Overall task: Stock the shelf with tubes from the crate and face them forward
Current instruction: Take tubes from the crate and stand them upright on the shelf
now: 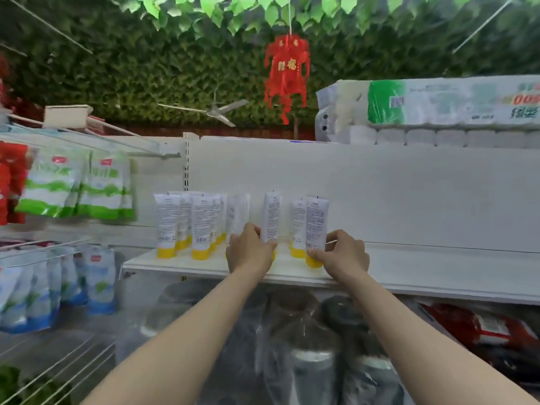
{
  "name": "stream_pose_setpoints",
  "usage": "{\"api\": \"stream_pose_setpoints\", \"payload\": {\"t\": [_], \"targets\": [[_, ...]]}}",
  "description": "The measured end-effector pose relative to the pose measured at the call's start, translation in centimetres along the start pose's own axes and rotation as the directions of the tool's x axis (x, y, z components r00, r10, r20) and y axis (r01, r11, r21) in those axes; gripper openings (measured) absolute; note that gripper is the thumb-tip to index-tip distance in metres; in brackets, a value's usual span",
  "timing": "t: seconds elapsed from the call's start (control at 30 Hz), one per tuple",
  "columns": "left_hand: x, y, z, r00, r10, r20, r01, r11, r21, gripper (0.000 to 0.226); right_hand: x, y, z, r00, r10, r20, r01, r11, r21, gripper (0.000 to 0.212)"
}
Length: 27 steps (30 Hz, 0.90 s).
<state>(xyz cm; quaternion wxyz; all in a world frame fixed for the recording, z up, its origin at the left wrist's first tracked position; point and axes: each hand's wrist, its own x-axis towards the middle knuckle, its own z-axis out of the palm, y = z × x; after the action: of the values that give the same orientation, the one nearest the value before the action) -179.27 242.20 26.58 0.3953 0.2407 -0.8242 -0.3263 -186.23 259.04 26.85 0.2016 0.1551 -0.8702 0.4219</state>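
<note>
At the far left, green-and-white plastic pouches (49, 188) hang from a wire rack, with blue-and-white pouches (99, 282) on the rack below. Just right of them begins the white metal shelf (438, 267). At its left end stands a cluster of white plastic tubes with yellow caps (187, 226). They are upright and cap down, in short rows running from the front edge toward the back panel, with small print and barcodes facing out.

Just right of the cluster stands a lone tube (238, 211), its lower part hidden behind the left hand (249, 249). That hand is curled, its thumb laid across the bottom of the middle tube (271, 217), which it grips upright; a sliver of yellow cap shows beneath the thumb. Next comes a rear tube (298, 226), standing free and partly overlapped by the front tube (317, 223). The right hand (346, 255) pinches the front tube low down, thumb on the printed face just above the cap and fingers curled behind. Its cap sits on the shelf near the front edge.

A red paper lantern (287, 71) hangs above. A plastic-wrapped pack of white paper rolls (438, 109) lies on top of the unit at the right. Dark goods under clear film (306, 346) sit below the shelf.
</note>
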Motion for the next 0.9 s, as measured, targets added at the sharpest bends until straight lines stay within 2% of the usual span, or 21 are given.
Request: {"api": "stream_pose_setpoints", "payload": {"t": [0.23, 0.9], "targets": [[0.5, -1.1, 0.3, 0.999, -0.046, 0.024, 0.046, 0.999, -0.02, 0.029, 0.4, 0.4, 1.4, 1.0, 0.01, -0.002, -0.01, 0.999, -0.042, 0.043], [0.6, -2.0, 1.7, 0.998, -0.054, 0.009, 0.054, 0.998, -0.01, 0.031, 0.7, 0.0, 3.5, 0.997, -0.059, -0.041, 0.057, 0.997, -0.057, 0.046]]}}
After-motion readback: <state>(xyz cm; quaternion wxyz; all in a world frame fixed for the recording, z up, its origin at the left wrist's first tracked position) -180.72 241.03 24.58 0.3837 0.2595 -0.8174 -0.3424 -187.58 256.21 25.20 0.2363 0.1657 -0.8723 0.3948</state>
